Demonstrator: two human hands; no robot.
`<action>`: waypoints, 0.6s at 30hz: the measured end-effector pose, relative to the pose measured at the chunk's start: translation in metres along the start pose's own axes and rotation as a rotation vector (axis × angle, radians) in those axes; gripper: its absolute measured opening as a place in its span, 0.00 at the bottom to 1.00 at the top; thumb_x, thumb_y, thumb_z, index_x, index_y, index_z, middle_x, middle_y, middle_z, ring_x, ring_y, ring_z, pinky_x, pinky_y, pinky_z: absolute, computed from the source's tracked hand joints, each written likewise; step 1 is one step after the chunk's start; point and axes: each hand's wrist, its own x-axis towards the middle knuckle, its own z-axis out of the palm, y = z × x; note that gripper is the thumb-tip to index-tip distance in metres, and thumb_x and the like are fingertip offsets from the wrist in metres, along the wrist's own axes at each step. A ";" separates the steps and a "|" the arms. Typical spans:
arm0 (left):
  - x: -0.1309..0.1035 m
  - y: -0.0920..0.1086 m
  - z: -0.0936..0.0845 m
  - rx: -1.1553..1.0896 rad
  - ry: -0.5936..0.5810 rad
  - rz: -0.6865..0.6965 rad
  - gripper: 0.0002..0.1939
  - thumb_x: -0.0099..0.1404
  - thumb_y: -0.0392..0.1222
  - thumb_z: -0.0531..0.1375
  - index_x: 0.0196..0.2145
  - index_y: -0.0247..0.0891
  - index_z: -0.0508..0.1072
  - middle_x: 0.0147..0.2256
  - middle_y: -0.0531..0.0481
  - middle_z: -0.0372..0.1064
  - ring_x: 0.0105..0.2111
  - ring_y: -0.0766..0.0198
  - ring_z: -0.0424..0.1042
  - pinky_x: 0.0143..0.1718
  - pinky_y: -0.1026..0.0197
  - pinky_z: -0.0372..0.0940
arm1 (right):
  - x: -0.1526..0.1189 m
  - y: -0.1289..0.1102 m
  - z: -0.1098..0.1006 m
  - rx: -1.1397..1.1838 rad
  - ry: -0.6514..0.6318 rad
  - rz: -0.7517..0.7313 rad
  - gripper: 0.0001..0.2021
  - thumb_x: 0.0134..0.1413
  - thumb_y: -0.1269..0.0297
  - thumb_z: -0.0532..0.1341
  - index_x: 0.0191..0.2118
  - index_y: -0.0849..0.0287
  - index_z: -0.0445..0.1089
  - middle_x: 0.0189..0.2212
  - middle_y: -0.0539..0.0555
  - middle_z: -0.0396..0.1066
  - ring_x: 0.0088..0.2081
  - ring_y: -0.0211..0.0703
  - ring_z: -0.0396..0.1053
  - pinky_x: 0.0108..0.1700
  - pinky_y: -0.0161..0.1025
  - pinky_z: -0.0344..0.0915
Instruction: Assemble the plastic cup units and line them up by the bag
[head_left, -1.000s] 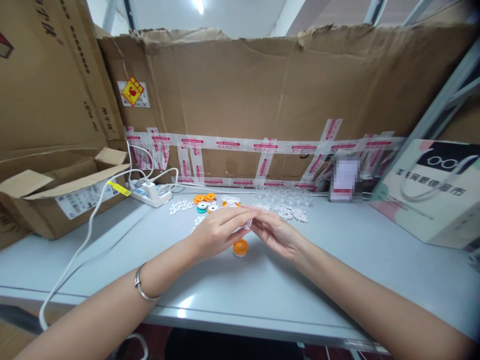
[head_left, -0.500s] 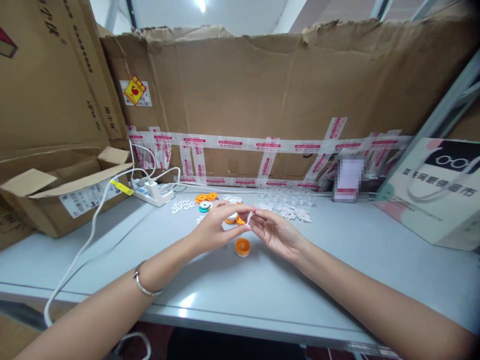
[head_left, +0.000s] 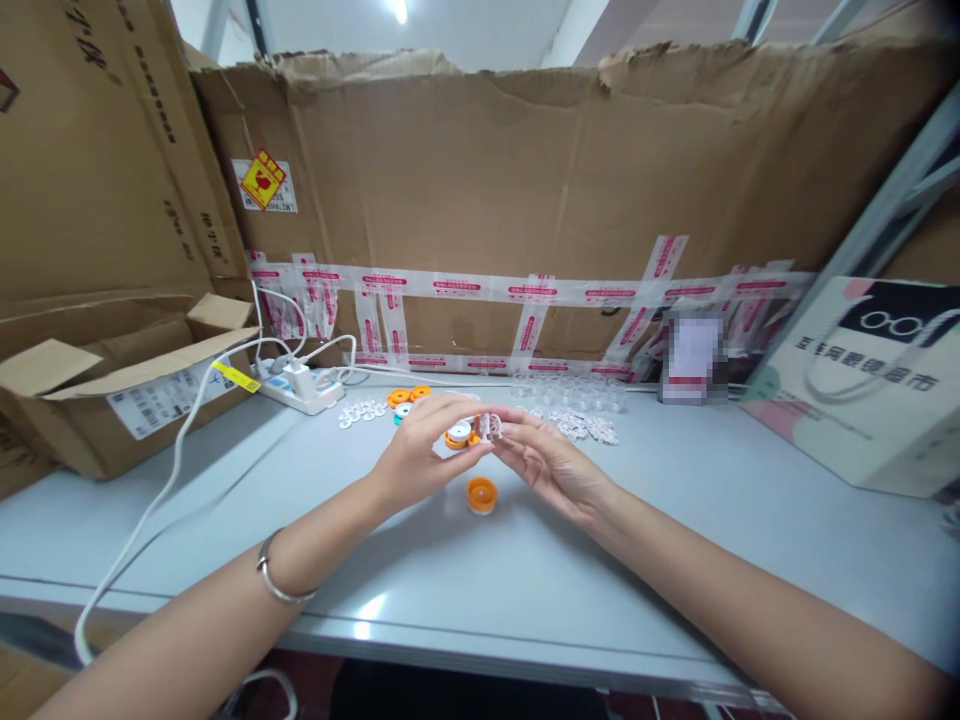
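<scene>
So, left grip (head_left: 431, 440) and right grip (head_left: 551, 462) both pinch one small white part (head_left: 487, 428)
Orange cup (head_left: 481, 494) sits on the surface (head_left: 525, 590), just bodyward of it.

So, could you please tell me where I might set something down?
Bare tabletop lies between the right forearm and paper bag, and on the near side of the lone orange piece. Towards the taped carton, small parts crowd the middle.

A small white openwork piece (head_left: 490, 428) is being held aloft, fine detail blurred, while a round, white-bottomed orange cup (head_left: 481, 496) is resting below it, open side up.
</scene>
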 end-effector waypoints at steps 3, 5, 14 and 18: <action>0.000 0.001 0.002 0.090 0.015 0.032 0.16 0.59 0.38 0.61 0.46 0.41 0.68 0.41 0.46 0.71 0.42 0.60 0.69 0.44 0.55 0.62 | -0.003 -0.001 0.005 -0.011 0.055 0.000 0.13 0.43 0.73 0.65 0.39 0.59 0.71 0.32 0.50 0.76 0.36 0.34 0.73 0.41 0.28 0.69; 0.000 0.001 0.004 0.128 0.028 0.047 0.15 0.58 0.39 0.61 0.45 0.41 0.69 0.41 0.46 0.70 0.42 0.59 0.69 0.44 0.55 0.61 | -0.005 -0.001 0.007 -0.003 0.080 -0.002 0.14 0.42 0.72 0.66 0.40 0.58 0.70 0.31 0.50 0.76 0.34 0.33 0.73 0.40 0.29 0.69; -0.001 0.001 0.006 0.197 0.008 0.045 0.13 0.59 0.40 0.61 0.43 0.41 0.69 0.40 0.48 0.70 0.41 0.61 0.68 0.43 0.56 0.57 | -0.003 0.002 0.004 0.005 0.038 -0.030 0.18 0.43 0.73 0.66 0.43 0.58 0.67 0.30 0.50 0.76 0.34 0.34 0.74 0.40 0.31 0.70; -0.001 0.001 0.006 0.228 0.001 0.034 0.13 0.58 0.40 0.61 0.42 0.41 0.69 0.40 0.48 0.70 0.41 0.61 0.68 0.44 0.55 0.56 | -0.003 0.003 0.002 -0.007 0.023 -0.034 0.19 0.43 0.71 0.66 0.44 0.57 0.67 0.33 0.51 0.76 0.36 0.35 0.74 0.41 0.31 0.69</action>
